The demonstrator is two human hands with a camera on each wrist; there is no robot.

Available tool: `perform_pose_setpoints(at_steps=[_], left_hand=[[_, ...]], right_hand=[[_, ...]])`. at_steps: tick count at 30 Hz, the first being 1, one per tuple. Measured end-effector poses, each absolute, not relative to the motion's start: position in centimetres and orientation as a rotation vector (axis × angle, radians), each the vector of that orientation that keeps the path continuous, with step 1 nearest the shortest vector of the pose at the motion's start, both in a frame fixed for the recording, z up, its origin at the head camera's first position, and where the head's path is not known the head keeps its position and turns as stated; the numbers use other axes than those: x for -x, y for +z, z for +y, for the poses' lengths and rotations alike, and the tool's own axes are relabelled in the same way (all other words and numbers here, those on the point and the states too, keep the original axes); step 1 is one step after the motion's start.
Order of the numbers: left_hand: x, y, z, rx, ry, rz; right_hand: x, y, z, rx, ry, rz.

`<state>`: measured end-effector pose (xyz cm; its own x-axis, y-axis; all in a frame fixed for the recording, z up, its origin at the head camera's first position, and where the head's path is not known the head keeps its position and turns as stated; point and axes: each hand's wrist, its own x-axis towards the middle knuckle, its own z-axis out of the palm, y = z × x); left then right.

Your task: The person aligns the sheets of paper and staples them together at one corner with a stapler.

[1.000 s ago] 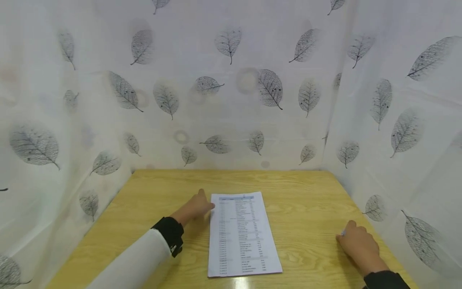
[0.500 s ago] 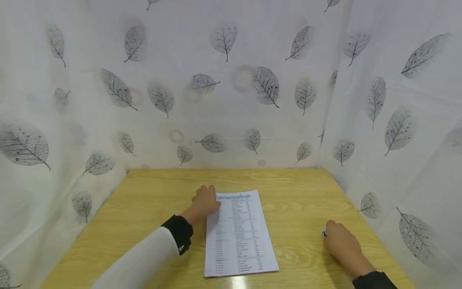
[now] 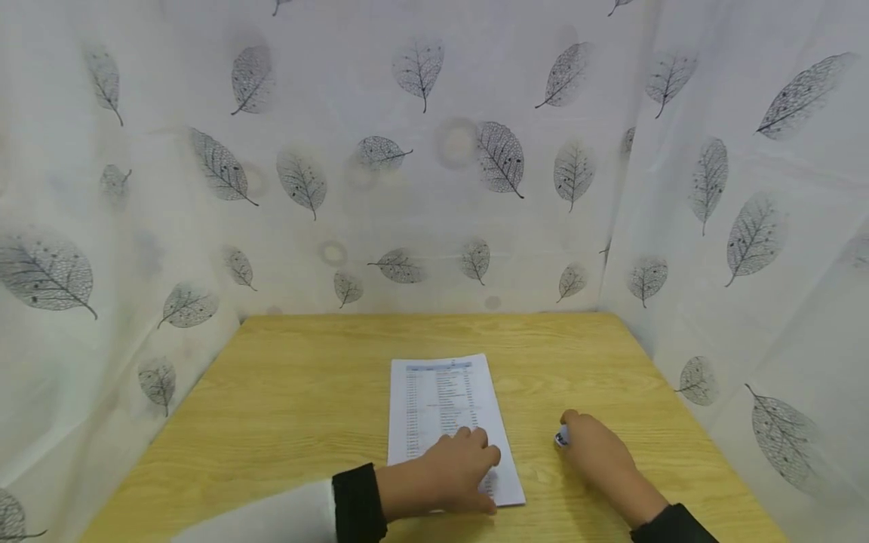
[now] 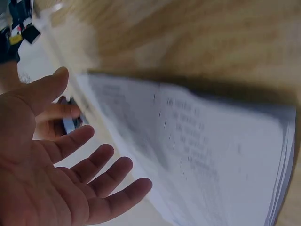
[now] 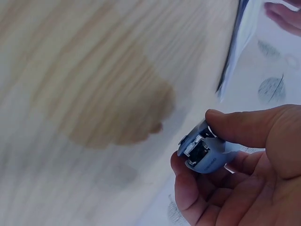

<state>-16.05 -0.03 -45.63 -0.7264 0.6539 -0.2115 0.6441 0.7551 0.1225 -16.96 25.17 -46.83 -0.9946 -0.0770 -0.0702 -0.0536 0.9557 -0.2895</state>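
Observation:
A thin stack of printed paper sheets (image 3: 434, 411) lies on the wooden table, its pages layered at the edge in the left wrist view. My left hand (image 3: 456, 473) is over the lower part of the stack, thumb and fingers spread apart and holding nothing. To the right of the paper, my right hand (image 3: 603, 461) grips a small light-blue stapler (image 5: 209, 157) between thumb and curled fingers. The stapler's end, with metal and dark parts, faces out of the hand in the right wrist view. Part of its body is hidden by the fingers.
The yellow wood-grain table (image 3: 305, 362) extends around the paper. White curtains (image 3: 421, 204) printed with grey leaves enclose it at the back and both sides.
My left hand has moved from the stack's upper left edge down to its lower right part. My right hand has carried the stapler leftward, closer to the paper.

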Motion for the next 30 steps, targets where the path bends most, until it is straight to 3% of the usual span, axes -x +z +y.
perform_pose_setpoints(at_steps=[20, 30], left_hand=[[15.3, -47.2, 0.7, -1.1, -0.072, 2.73], [14.6, -47.5, 1.2, -1.287, -0.277, 2.76]], right_hand=[[15.7, -47.5, 21.0, 0.278, -0.329, 3.036], [15.4, -47.9, 21.1, 0.366, -0.273, 3.079]])
